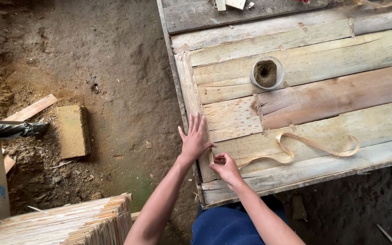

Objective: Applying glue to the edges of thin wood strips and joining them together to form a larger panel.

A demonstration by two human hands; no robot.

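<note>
Rough grey planks form the workbench (323, 97) above a dirt floor. Flat and spread, the left hand (194, 140) presses the bench's near-left edge, while just to its right the right hand (225, 167) pinches the near end of a thin wood strip (314, 147), which curls away rightward.

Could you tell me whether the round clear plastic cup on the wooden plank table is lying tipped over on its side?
No, the round clear plastic cup stands upright on the wooden plank table, its open mouth facing up.

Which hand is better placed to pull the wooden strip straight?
Probably the right hand: its fingertips pinch near the strip's end. The left hand lies flat on the board edge.
</note>
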